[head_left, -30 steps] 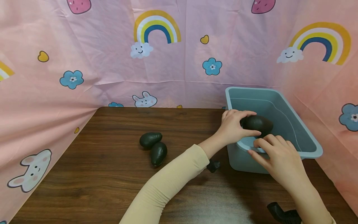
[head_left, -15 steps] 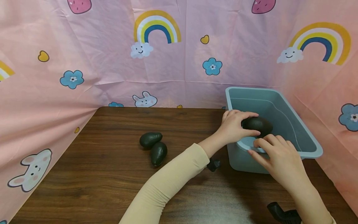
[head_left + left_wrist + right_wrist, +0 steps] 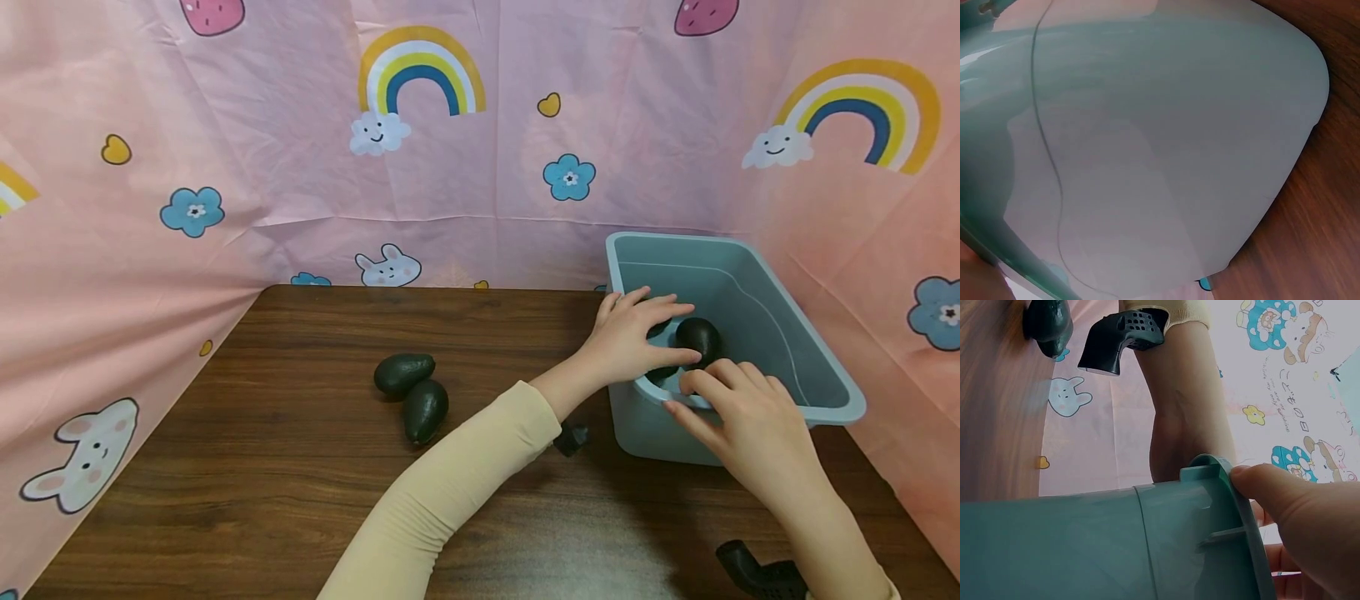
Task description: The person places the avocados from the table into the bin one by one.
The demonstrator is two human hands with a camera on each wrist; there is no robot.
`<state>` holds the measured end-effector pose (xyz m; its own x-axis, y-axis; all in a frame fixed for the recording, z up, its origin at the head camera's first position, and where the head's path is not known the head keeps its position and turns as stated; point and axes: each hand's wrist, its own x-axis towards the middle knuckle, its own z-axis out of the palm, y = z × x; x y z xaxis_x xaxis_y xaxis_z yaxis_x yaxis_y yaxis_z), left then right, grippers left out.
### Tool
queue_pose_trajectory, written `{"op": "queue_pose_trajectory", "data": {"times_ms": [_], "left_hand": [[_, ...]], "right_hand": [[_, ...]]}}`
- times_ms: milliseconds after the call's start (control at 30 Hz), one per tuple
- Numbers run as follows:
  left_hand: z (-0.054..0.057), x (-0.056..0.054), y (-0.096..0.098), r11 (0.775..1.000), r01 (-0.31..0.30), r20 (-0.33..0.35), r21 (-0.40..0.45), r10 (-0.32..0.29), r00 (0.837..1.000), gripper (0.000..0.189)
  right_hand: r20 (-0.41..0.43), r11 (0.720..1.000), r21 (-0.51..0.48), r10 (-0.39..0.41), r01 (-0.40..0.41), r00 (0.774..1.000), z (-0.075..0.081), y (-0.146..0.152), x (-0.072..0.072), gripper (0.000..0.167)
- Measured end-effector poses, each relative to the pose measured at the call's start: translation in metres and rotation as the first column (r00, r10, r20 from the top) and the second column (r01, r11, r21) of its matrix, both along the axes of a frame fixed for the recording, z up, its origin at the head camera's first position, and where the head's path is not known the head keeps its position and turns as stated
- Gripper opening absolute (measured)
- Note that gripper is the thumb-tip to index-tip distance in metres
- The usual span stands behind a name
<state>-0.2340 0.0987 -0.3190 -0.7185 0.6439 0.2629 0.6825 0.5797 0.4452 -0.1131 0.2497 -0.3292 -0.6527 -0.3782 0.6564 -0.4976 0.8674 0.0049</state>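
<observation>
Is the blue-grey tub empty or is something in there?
Not empty: a dark avocado shows inside the tub, by the left hand. That hand hides some of the inside, so I can't count everything.

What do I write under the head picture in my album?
Two avocados on the table, other avocados in the bin, left hand over its rim, right hand gripping it.

The left hand has spread fingers (thumb well apart), near the right hand, its fingers curled.

Creased pink rainbow-print fabric walls, dark wood-grain tabletop, pale sheen, perhaps reflected light
</observation>
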Motion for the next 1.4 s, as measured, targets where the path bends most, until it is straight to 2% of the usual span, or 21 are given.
{"op": "queue_pose_trajectory", "data": {"times_ms": [267, 467, 633, 1100, 1400], "left_hand": [[0.002, -0.002, 0.001, 1.0, 0.009, 0.034, -0.029, -0.008, 0.999, 0.069], [0.006, -0.004, 0.001, 0.998, 0.022, 0.02, -0.053, -0.021, 1.0, 0.076], [0.009, -0.004, -0.001, 0.998, 0.037, 0.029, -0.055, -0.035, 0.999, 0.08], [0.016, -0.006, -0.013, 0.996, 0.084, 0.09, 0.018, -0.085, 0.992, 0.086], [0.015, -0.005, -0.02, 0.993, 0.099, 0.095, 0.061, -0.104, 0.99, 0.086]], "right_hand": [[0.012, 1.0, -0.004, 0.012, -0.012, 1.0, 0.0, 0.003, 0.0, 0.055], [0.004, 1.0, -0.003, 0.007, -0.007, 1.0, 0.0, 0.001, 0.0, 0.066], [-0.011, 1.0, -0.003, 0.003, -0.003, 1.0, 0.0, 0.0, 0.0, 0.064], [-0.02, 1.0, -0.003, 0.008, -0.008, 1.0, 0.0, 0.0, -0.001, 0.063], [-0.003, 1.0, -0.01, 0.015, -0.015, 1.0, -0.001, 0.001, -0.001, 0.063]]}}
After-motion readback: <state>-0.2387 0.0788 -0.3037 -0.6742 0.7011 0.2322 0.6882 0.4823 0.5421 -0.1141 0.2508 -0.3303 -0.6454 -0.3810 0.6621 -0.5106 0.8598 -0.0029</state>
